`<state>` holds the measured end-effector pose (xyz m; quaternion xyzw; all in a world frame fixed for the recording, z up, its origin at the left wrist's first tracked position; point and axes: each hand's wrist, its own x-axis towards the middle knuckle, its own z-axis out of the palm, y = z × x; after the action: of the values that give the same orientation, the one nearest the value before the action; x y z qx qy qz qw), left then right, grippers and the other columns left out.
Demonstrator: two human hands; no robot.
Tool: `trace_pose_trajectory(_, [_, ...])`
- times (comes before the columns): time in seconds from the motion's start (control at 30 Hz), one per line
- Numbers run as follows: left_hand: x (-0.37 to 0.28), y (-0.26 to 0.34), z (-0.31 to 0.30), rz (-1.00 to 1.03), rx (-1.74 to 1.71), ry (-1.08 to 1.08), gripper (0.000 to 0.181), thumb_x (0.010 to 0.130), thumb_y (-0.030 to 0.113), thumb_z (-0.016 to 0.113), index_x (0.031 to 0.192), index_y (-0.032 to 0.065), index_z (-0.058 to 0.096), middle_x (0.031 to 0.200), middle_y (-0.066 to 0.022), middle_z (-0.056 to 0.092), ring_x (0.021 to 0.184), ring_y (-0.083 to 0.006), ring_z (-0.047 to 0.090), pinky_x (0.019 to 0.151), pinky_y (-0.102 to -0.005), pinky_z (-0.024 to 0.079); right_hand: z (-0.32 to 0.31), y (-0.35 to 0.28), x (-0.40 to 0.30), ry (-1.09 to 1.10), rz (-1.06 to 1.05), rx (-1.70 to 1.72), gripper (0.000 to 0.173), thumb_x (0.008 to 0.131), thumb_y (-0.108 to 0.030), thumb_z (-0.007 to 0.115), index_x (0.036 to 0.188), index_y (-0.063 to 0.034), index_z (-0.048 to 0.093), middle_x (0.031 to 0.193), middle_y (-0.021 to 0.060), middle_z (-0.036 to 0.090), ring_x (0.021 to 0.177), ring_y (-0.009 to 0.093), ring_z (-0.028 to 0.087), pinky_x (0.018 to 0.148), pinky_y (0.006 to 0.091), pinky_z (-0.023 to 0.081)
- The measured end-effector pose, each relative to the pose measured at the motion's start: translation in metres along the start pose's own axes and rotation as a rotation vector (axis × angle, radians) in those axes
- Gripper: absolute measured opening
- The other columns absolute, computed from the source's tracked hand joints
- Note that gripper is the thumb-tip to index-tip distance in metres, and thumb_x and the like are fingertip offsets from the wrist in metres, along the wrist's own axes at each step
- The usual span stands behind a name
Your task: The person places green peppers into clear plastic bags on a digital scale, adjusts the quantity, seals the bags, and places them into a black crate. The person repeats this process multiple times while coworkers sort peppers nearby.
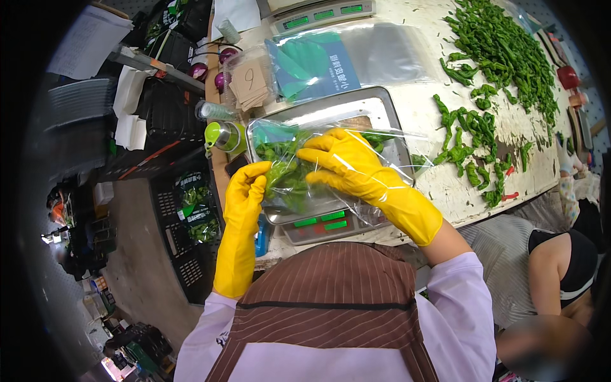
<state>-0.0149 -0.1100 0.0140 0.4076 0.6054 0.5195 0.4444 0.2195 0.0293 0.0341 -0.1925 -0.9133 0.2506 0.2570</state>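
A clear plastic bag with green peppers (pixel 291 179) in it lies over the metal pan of a digital scale (pixel 394 107). My left hand (pixel 246 196), in a yellow rubber glove, pinches the bag's left end between thumb and fingers. My right hand (pixel 348 164), gloved alike, is inside the bag's open side, the film stretched over its back and wrist; its fingers are spread beside the peppers, and whether they grip any is unclear. A few peppers lie on the pan right of that hand. Green digits glow on the scale's display (pixel 320 219) at the near edge.
Flat printed bags (pixel 315 67) lie beyond the pan, near a second scale (pixel 324 14). Loose peppers (pixel 506 52) are heaped at the right, with red-handled scissors (pixel 510 184) nearby. A green-capped bottle (pixel 224 136) stands left. A black crate (pixel 167 229) holds packed bags. Another person (pixel 553 272) is at the right.
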Motion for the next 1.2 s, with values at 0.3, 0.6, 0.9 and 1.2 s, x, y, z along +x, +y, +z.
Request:
trace_pose_trajectory(0.3, [0.000,0.008,0.015,-0.033,0.072,-0.045,0.020,0.097,0.009,0.061,0.115,0.0009,0.063,0.111,-0.0046,0.065,0.097,-0.0112,0.059,0.087,-0.0249,0.047,0.003,0.001,-0.004,-0.004,0.025,0.227,0.048,0.078,-0.040,0.074,0.114,-0.0091,0.069,0.112,0.0115,0.067,0.110,0.034,0.056,0.098,0.0446,0.040])
trace_pose_trajectory(0.6, [-0.007,-0.007,0.023,0.106,-0.014,-0.007,0.017,0.096,0.009,0.062,0.111,0.0005,0.065,0.112,-0.0068,0.065,0.098,-0.0121,0.059,0.087,-0.0253,0.047,0.007,0.002,-0.002,-0.038,0.056,0.274,0.029,0.080,-0.035,0.073,0.096,-0.0101,0.074,0.096,0.0104,0.070,0.101,0.034,0.059,0.099,0.0464,0.038])
trace_pose_trajectory(0.9, [-0.009,-0.009,0.025,0.045,-0.085,0.092,0.015,0.097,0.008,0.060,0.110,0.0011,0.064,0.107,-0.0053,0.067,0.095,-0.0113,0.060,0.085,-0.0238,0.047,-0.002,-0.001,-0.005,-0.174,0.217,0.400,0.025,0.088,-0.017,0.067,0.113,-0.0141,0.072,0.115,0.0041,0.070,0.118,0.027,0.058,0.116,0.0494,0.027])
trace_pose_trajectory(1.2, [-0.008,-0.013,0.028,0.112,-0.076,0.150,0.013,0.097,0.004,0.059,0.109,0.0007,0.063,0.107,-0.0057,0.067,0.098,-0.0125,0.061,0.088,-0.0256,0.048,0.010,0.006,0.001,-0.052,0.127,0.433,0.029,0.084,-0.030,0.072,0.107,-0.0140,0.073,0.098,0.0058,0.073,0.098,0.029,0.065,0.111,0.0526,0.032])
